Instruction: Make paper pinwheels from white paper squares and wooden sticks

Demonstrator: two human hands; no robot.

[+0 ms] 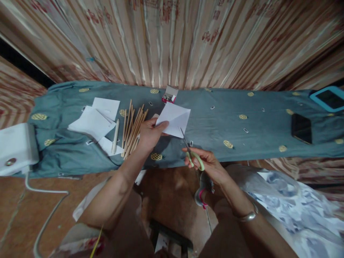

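My left hand grips a square sheet of white paper by its left edge, thumb on top. A faint diagonal crease shows on the paper. In my right hand is a pair of scissors with light green handles; fingers pass through the loops. The blades point up and left, with the tips at the paper's lower right edge. Whether they cut into it I cannot tell. Beside my left hand lies a bundle of thin wooden sticks. A small open box of shiny metal pieces sits just behind the paper.
More white paper sheets lie at left, near a white stick-shaped tool. A white device with a cable stands far left. A dark phone and a blue-framed tablet rest at right. A bag of paper scraps is below.
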